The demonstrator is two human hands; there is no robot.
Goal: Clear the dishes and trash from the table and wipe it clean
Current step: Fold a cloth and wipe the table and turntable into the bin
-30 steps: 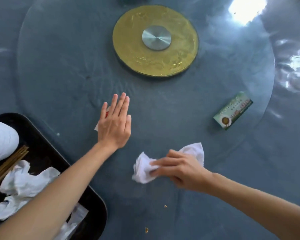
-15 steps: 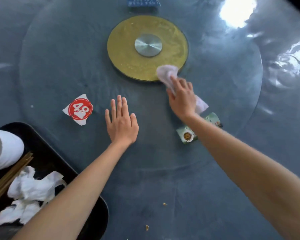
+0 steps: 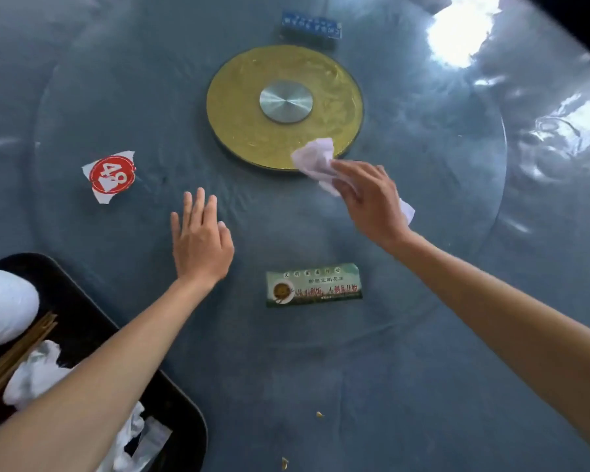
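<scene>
Wiping in hand, judging by the layout: dishes and trash already on the tray (image 3: 171, 396) at near left, with crumpled napkins (image 3: 34, 373), chopsticks (image 3: 17, 345) and a white bowl (image 3: 4, 304).

To do it well: keep the tissue (image 3: 312, 160) bunched and pressed flat, sweep in overlapping arcs across the glass turntable (image 3: 457, 233), then draw debris toward the near edge. Better to brace the glass so it does not spin under the strokes. Worth gathering the crumbs (image 3: 320, 414) near the front of the counter (image 3: 355, 420). Probably lift the green card (image 3: 314, 284) and the torn red sticker (image 3: 111, 175) at left, so no strip goes unwiped beneath them.

Right hand (image 3: 372, 202): fingers (image 3: 346, 168) curled round the tissue, pinching it, its free end lying on the near rim of the gold disc (image 3: 246, 107). A tail of tissue showing behind the palm.

Left hand (image 3: 201, 243): fingers (image 3: 198, 206) straight and slightly spread, holding nothing, low over or on the glass; contact not certain.

Blue sign (image 3: 310, 27) standing at the far side of the disc.
</scene>
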